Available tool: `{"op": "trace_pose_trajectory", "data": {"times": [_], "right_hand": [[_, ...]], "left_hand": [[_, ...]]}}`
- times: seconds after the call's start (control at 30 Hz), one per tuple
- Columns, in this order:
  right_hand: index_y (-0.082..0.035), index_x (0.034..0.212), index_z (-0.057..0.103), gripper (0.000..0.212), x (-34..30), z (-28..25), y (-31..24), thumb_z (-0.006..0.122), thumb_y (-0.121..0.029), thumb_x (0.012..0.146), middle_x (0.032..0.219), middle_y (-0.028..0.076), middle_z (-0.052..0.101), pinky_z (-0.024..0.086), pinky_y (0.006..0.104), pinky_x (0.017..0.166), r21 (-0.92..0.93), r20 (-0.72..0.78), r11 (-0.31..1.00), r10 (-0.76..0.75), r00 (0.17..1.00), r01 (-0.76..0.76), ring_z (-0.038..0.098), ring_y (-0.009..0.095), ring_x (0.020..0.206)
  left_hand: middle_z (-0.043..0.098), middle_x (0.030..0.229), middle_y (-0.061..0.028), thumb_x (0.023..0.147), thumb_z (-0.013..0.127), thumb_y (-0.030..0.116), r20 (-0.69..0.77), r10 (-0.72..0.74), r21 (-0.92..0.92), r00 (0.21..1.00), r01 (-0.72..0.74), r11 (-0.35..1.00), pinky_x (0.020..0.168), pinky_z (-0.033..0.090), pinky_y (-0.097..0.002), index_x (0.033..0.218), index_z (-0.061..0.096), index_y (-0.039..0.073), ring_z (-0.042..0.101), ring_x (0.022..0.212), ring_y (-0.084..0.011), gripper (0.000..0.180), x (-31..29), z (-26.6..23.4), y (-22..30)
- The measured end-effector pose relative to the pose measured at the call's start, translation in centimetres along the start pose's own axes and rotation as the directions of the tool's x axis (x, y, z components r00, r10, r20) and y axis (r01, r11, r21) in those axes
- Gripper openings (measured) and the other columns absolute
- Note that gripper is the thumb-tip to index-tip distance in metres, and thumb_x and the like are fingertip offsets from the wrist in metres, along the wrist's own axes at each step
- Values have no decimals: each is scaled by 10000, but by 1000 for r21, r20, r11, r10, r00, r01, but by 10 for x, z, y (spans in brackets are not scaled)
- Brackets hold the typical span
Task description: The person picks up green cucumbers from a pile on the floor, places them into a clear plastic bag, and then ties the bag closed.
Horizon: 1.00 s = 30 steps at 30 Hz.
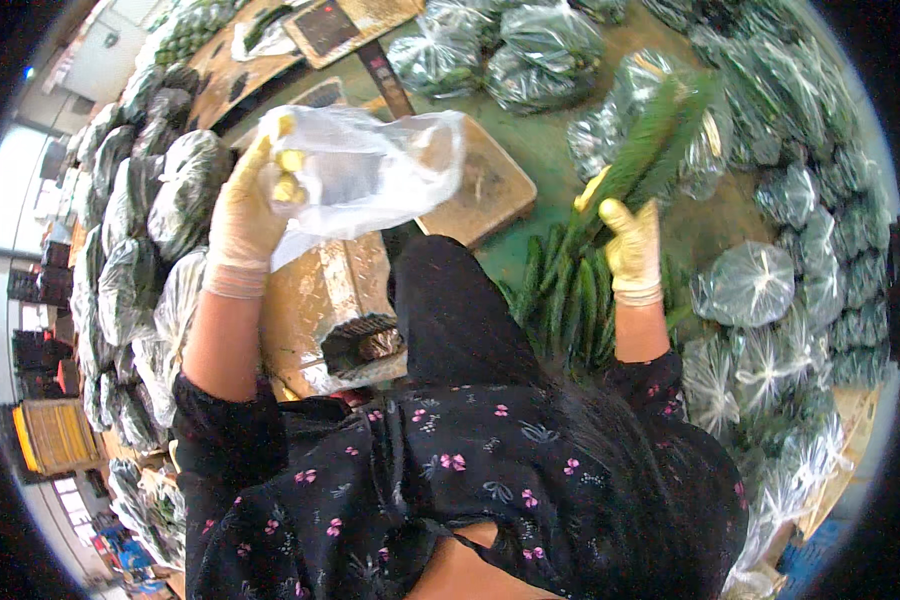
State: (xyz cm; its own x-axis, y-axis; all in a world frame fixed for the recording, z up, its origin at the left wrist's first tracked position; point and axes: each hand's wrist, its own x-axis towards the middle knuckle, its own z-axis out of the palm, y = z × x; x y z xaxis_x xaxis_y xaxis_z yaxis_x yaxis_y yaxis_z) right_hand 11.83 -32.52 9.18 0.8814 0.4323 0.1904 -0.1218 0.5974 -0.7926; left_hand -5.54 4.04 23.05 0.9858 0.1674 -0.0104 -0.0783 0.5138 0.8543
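My left hand [242, 215], in a pale glove with yellow fingertips, is closed on the edge of a clear plastic bag [375, 175]. The bag hangs out to the right, crumpled and partly spread. On the other side, my right hand [632, 248], gloved the same way, grips long green cucumbers [658, 135] raised at a slant. Motion blurs their far ends, and I cannot tell exactly how many there are. Just below that hand lies a pile of loose cucumbers [570, 305], partly hidden by my sleeve.
A tan, worn platform [498, 190] sits beyond my knee. Left of my leg is a scuffed tan box-like surface [305, 300] with a dark opening. Filled plastic bags [130, 210] are stacked along the left. More tied bags [745, 285] line the right and far side [545, 55].
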Motion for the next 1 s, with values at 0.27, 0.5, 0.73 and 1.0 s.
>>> {"op": "trace_pose_trajectory", "data": {"times": [0.27, 0.5, 0.73, 1.0], "right_hand": [[23, 1162, 485, 629, 60, 148, -32, 780, -78, 615, 997, 117, 607, 457, 350, 844, 12, 399, 984, -168, 901, 178, 576, 218, 927], [-89, 1062, 603, 460, 95, 61, 107, 733, -223, 641, 1009, 68, 630, 453, 289, 830, -829, 537, 377, 333, 775, 413, 578, 152, 915], [-234, 1067, 626, 532, 133, 32, 102, 669, -416, 569, 976, 96, 647, 480, 376, 783, -922, 328, -63, 398, 856, 383, 615, 280, 875], [-72, 1153, 567, 340, 58, -9, 66, 580, -233, 854, 957, 32, 621, 470, 233, 658, -686, 188, 596, 699, 691, -417, 567, 78, 783]], "left_hand": [[577, 683, -16, 884, 526, 294, -113, -8, 37, 994, 13, 999, 393, 342, -219, 1123, 529, 45, 464, 461, -93, 345, -5, 67, -3], [555, 677, -39, 899, 501, 243, -49, 9, -69, 999, -13, 998, 482, 382, -215, 1016, 546, 11, 509, 557, -111, 264, 6, 38, 10], [605, 883, -98, 866, 533, 140, -300, -83, 65, 950, 108, 992, 735, 453, -299, 1043, 554, -27, 567, 797, -195, 244, 33, -75, -86], [571, 1066, -137, 864, 561, 198, -259, -266, -176, 929, 225, 958, 855, 460, -356, 1130, 492, 21, 565, 956, -243, 327, 46, -40, -132]]}}
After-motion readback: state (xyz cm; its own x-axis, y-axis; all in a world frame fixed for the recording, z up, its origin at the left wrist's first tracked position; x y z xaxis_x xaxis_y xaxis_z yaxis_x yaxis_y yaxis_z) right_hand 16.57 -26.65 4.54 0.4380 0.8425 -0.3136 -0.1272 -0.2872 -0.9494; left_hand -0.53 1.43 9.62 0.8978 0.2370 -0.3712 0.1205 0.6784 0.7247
